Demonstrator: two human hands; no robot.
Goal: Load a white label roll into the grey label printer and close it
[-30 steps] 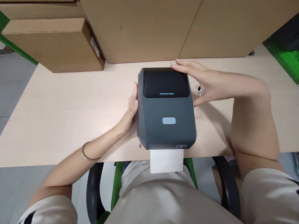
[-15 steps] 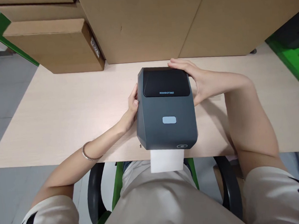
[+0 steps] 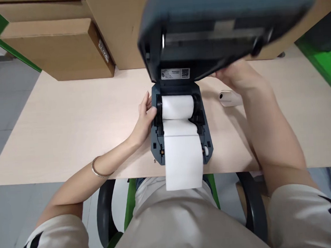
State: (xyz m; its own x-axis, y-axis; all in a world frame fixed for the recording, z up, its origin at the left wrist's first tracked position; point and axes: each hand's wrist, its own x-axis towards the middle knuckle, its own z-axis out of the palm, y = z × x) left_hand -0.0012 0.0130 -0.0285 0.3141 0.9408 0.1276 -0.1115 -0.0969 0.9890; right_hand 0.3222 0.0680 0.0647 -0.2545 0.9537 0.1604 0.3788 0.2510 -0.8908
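A dark grey label printer (image 3: 206,134) stands near the table's front edge with its lid (image 3: 219,12) raised and slightly blurred. Inside the base sits a white label roll (image 3: 178,107). From it a label strip (image 3: 183,160) runs forward and hangs over the front edge. My left hand (image 3: 146,119) grips the base's left side, thumb on its rim. My right hand (image 3: 237,74) is at the right lower edge of the lid, its fingertips partly hidden behind it. A small white cylinder (image 3: 232,98) with a dark hole in its end lies beside my right forearm.
Large cardboard boxes (image 3: 112,29) line the back of the table, behind the raised lid. A flatter cardboard box (image 3: 53,52) stands at the back left. The pale wooden table (image 3: 75,112) ends just in front of the printer, above a chair armrest (image 3: 106,216).
The printer's lid has swung up and back, uncovering the label roll inside. My right hand has moved right with the lid; my left hand stays at the printer's side.
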